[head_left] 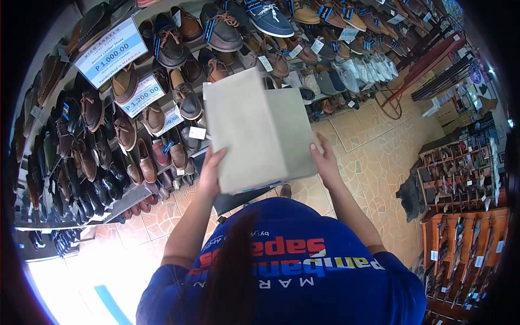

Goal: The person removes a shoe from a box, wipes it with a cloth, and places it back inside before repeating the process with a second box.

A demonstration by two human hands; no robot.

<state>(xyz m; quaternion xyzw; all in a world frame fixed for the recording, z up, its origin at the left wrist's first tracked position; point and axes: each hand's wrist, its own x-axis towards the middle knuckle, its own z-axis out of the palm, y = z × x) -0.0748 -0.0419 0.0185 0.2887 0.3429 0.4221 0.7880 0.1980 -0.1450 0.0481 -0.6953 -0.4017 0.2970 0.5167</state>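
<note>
Both of my hands hold a plain beige, box-shaped paper bag (246,138) in front of my chest. It shows two broad pale faces, the left one raised higher than the right. A thin dark loop, perhaps its handle, shows by the far edge, and a strip of coloured print runs along the near edge. My left hand (213,167) grips its left side, thumb on the upper face. On the other side, my right hand (325,158) presses the right edge with its fingers mostly hidden behind. What the bag contains cannot be seen.
Shelves of leather shoes (146,157) fill the left and far sides, with price signs (112,51) among them. Belts (433,59) hang at the far right. Wooden racks (468,260) with hanging goods stand at right, above a tiled floor (374,162).
</note>
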